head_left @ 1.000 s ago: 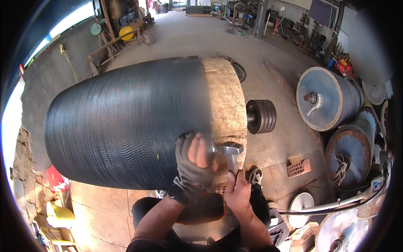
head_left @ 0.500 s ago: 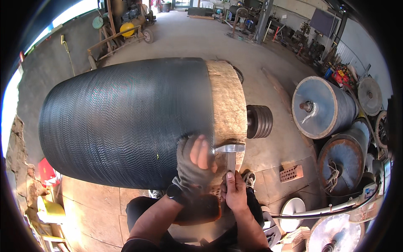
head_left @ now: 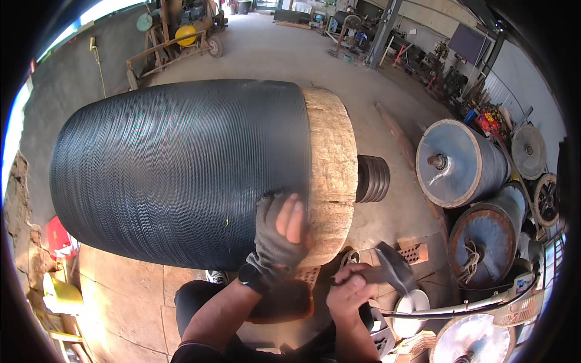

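A big drum (head_left: 175,163) wound with fine, dark ribbed line lies across in front of me. Its right end is a bare wooden rim (head_left: 333,163) with cracks. In a grey fingerless glove, my left hand (head_left: 279,236) presses on the windings just beside this rim. Its fingers are bent close together; whatever they pinch is hidden. My right hand (head_left: 351,291) is wrapped round the handle of a hammer (head_left: 397,269), held right of the rim and apart from it. The hammer's head is smeared by motion.
A grooved dark pulley (head_left: 373,178) sticks out from the drum's right end. Metal-faced rollers (head_left: 451,163) lie at the right, near a perforated brick (head_left: 414,253) and a white fan (head_left: 514,308). A wheeled cart (head_left: 175,51) stands far left; a yellow object (head_left: 60,294) is near left.
My right hand has swung the hammer away from the wooden rim, down and to the right. My left hand stays at the same spot on the windings. The view has shifted slightly.
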Demonstrator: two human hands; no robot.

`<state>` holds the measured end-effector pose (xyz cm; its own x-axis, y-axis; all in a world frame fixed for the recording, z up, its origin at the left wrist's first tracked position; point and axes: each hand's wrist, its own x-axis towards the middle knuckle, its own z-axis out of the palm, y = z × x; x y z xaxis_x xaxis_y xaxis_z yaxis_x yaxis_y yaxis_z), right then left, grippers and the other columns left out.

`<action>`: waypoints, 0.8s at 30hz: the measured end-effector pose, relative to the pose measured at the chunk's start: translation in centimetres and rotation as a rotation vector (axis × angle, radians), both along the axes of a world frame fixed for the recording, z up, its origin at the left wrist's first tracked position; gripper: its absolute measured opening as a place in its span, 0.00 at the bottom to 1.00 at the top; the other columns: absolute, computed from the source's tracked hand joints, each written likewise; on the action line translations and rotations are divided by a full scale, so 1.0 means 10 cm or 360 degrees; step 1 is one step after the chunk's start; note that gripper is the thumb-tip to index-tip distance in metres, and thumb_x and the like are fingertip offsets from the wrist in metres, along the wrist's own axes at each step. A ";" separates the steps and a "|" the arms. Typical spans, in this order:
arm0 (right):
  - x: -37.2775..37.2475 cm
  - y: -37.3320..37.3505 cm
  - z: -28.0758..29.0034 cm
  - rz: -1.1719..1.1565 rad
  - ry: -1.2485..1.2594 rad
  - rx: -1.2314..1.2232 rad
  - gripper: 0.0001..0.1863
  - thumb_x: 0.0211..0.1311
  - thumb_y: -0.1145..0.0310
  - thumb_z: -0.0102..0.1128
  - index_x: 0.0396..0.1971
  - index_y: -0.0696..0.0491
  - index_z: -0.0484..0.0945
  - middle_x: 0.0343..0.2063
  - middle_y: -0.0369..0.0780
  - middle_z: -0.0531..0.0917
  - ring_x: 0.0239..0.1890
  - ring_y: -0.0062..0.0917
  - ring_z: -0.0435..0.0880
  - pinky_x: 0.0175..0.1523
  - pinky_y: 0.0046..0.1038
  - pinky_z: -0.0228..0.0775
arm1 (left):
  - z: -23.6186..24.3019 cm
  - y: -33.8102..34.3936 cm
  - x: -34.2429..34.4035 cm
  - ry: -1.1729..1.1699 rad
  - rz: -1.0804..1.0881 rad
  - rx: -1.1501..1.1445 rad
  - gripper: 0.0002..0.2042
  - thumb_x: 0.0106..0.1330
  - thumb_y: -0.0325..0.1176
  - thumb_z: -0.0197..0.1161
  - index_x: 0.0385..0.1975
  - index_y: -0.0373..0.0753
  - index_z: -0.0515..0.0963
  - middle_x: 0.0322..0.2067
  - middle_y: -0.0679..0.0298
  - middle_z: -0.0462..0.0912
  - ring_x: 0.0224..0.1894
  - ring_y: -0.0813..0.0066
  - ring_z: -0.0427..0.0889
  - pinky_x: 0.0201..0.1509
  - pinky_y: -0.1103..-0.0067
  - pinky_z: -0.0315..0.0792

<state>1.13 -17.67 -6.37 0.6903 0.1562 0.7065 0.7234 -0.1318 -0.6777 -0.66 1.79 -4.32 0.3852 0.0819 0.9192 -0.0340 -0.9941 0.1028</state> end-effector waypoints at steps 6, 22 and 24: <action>-0.15 -0.04 0.21 -0.0102 0.0318 -0.0456 0.12 0.74 0.66 0.58 0.33 0.59 0.73 0.17 0.52 0.79 0.20 0.55 0.82 0.24 0.45 0.72 | -0.02 0.00 0.03 -0.0053 -0.0031 -0.0017 0.34 0.61 0.35 0.60 0.67 0.23 0.62 0.63 0.37 0.71 0.57 0.38 0.77 0.62 0.43 0.71; -0.01 0.04 0.02 -0.0242 0.0238 -0.1092 0.08 0.75 0.71 0.55 0.40 0.62 0.76 0.23 0.48 0.82 0.22 0.39 0.84 0.28 0.36 0.73 | -0.06 0.00 0.01 -0.0007 0.0016 -0.0057 0.35 0.62 0.38 0.61 0.66 0.23 0.63 0.63 0.38 0.72 0.60 0.39 0.76 0.65 0.42 0.68; -0.01 0.03 0.06 -0.0172 0.0376 -0.0840 0.09 0.75 0.70 0.56 0.40 0.62 0.76 0.22 0.48 0.82 0.22 0.43 0.84 0.28 0.40 0.74 | -0.03 -0.01 0.02 -0.0052 0.0002 -0.0041 0.36 0.60 0.38 0.62 0.66 0.23 0.62 0.63 0.38 0.72 0.60 0.39 0.76 0.66 0.42 0.68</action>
<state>1.03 -17.42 -5.76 0.8511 0.3651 0.3772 0.5245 -0.5599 -0.6415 -0.47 1.67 -4.67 0.3546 0.1060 0.9290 -0.0368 -0.9912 0.1272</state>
